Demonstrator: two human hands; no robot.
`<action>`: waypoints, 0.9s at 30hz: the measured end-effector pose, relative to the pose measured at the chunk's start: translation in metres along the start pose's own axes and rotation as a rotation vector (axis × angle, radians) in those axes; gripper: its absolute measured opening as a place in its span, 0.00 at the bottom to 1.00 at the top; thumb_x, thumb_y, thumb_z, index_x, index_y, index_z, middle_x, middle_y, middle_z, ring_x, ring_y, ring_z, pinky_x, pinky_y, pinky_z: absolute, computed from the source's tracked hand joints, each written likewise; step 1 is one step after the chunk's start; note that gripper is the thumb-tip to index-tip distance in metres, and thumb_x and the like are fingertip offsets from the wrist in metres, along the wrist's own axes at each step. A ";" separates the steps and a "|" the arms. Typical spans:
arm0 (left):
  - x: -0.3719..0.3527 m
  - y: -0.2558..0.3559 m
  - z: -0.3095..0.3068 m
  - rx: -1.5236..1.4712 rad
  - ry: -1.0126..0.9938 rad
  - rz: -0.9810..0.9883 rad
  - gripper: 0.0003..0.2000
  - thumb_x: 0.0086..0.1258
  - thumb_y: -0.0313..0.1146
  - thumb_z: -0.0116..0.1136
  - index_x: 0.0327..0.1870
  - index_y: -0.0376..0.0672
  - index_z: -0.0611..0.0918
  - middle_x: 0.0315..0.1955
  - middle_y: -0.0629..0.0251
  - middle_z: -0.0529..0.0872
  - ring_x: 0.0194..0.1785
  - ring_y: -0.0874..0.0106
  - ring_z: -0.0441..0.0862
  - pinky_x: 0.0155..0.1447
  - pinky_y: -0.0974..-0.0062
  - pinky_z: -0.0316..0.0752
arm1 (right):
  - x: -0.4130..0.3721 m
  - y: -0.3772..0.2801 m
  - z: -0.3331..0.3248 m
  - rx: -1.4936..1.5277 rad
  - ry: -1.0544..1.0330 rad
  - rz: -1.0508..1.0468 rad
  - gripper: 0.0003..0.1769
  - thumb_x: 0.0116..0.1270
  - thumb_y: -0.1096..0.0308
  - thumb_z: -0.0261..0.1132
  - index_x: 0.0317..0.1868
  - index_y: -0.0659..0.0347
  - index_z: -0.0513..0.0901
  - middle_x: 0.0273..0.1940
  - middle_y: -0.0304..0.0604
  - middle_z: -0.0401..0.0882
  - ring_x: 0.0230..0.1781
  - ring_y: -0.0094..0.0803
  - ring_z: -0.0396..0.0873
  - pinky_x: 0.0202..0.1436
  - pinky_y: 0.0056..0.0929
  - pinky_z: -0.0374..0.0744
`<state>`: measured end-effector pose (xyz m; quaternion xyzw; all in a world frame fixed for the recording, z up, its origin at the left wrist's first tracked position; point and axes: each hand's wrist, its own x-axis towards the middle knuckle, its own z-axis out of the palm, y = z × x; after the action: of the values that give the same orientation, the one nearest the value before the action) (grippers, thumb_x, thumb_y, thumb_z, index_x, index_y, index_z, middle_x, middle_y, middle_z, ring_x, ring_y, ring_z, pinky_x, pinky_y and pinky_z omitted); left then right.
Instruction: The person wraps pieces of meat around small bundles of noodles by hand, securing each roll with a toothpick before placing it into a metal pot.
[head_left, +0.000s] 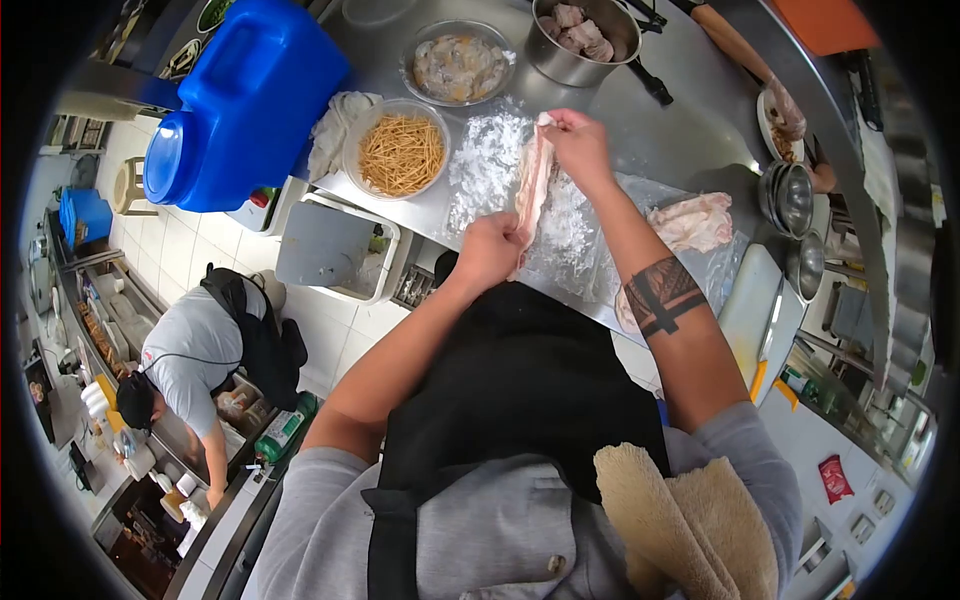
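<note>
A long pink-and-white strip of raw bacon [533, 185] is stretched lengthwise over the steel counter. My left hand [489, 248] pinches its near end, and my right hand [580, 148] grips the far end. White powder [490, 165] is spread on the counter beneath and around the strip. Left of it stands a clear tub of thin golden sticks [402, 155]. Beyond that sits a bowl of pale, wet raw pieces [460, 68]. More raw bacon slices [692, 222] lie on a plastic sheet [640, 190] to the right of my right forearm.
A pot [585, 60] with meat chunks stands at the back. A large blue jug [240, 100] and a white cloth [340, 130] are at the left. Metal bowls [793, 198] and a cutting board [752, 300] sit right. Another person's arm [745, 50] reaches in; a co-worker [205, 340] bends at the left.
</note>
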<state>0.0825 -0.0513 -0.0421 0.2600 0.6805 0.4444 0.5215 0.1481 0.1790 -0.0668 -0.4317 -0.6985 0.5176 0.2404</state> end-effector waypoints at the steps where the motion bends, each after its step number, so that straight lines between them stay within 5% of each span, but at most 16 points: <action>1: -0.001 0.003 0.000 0.109 0.026 0.017 0.09 0.78 0.29 0.64 0.38 0.33 0.88 0.24 0.60 0.89 0.27 0.73 0.87 0.34 0.67 0.80 | -0.001 -0.008 0.001 0.002 -0.005 0.005 0.12 0.68 0.71 0.73 0.50 0.65 0.92 0.42 0.47 0.92 0.38 0.31 0.87 0.49 0.30 0.82; 6: 0.003 -0.002 0.002 0.251 0.099 0.001 0.13 0.78 0.35 0.67 0.36 0.32 0.87 0.22 0.59 0.88 0.26 0.71 0.87 0.35 0.65 0.81 | 0.001 -0.007 0.007 -0.411 0.129 -0.216 0.11 0.63 0.73 0.73 0.46 0.60 0.93 0.41 0.47 0.89 0.43 0.47 0.86 0.54 0.42 0.83; 8: -0.001 0.007 0.002 0.332 0.135 0.005 0.14 0.74 0.38 0.69 0.34 0.34 0.86 0.21 0.50 0.88 0.31 0.53 0.90 0.42 0.58 0.83 | 0.008 0.008 0.005 -0.489 0.159 -0.384 0.10 0.64 0.73 0.73 0.46 0.59 0.93 0.41 0.46 0.88 0.44 0.47 0.84 0.55 0.42 0.82; 9: -0.003 0.013 0.002 0.335 0.135 -0.001 0.14 0.74 0.38 0.69 0.34 0.34 0.86 0.21 0.50 0.88 0.31 0.53 0.90 0.42 0.58 0.83 | 0.009 0.011 0.005 -0.568 0.192 -0.557 0.09 0.64 0.72 0.73 0.45 0.58 0.93 0.41 0.45 0.87 0.46 0.46 0.82 0.55 0.42 0.81; 12: -0.008 0.020 0.003 0.469 0.122 0.001 0.13 0.73 0.37 0.70 0.35 0.35 0.86 0.26 0.49 0.89 0.35 0.52 0.91 0.43 0.57 0.83 | 0.008 0.011 0.005 -0.562 0.222 -0.521 0.09 0.63 0.72 0.74 0.44 0.58 0.93 0.41 0.44 0.87 0.49 0.47 0.80 0.57 0.42 0.78; 16: -0.022 0.017 0.009 0.566 0.179 0.244 0.11 0.72 0.35 0.70 0.39 0.35 0.85 0.33 0.48 0.90 0.38 0.48 0.89 0.44 0.54 0.82 | 0.007 0.003 -0.009 -0.528 0.240 -0.512 0.10 0.64 0.71 0.76 0.46 0.60 0.92 0.41 0.43 0.88 0.45 0.41 0.83 0.54 0.39 0.81; 19: -0.026 0.020 0.012 0.445 0.138 0.362 0.09 0.71 0.32 0.70 0.42 0.35 0.85 0.36 0.48 0.89 0.38 0.48 0.88 0.45 0.54 0.81 | 0.001 -0.010 -0.016 -0.130 0.217 -0.208 0.13 0.72 0.68 0.75 0.52 0.65 0.90 0.42 0.43 0.90 0.36 0.27 0.86 0.45 0.29 0.84; 23: -0.013 0.005 0.008 0.363 0.146 0.516 0.07 0.71 0.28 0.69 0.43 0.34 0.86 0.39 0.47 0.88 0.40 0.49 0.86 0.47 0.57 0.80 | -0.005 -0.028 -0.021 -0.188 0.173 -0.098 0.13 0.73 0.68 0.74 0.53 0.66 0.89 0.42 0.44 0.91 0.38 0.27 0.86 0.46 0.29 0.84; 27: -0.009 -0.001 0.001 0.272 0.084 0.249 0.07 0.71 0.27 0.69 0.44 0.33 0.86 0.36 0.47 0.88 0.38 0.47 0.86 0.46 0.56 0.81 | 0.006 -0.008 -0.012 -0.334 0.166 -0.233 0.12 0.73 0.69 0.72 0.53 0.64 0.88 0.44 0.50 0.91 0.40 0.40 0.89 0.49 0.35 0.85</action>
<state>0.0861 -0.0593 -0.0391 0.3913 0.7180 0.4198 0.3938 0.1513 0.1897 -0.0555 -0.4231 -0.7975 0.3261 0.2804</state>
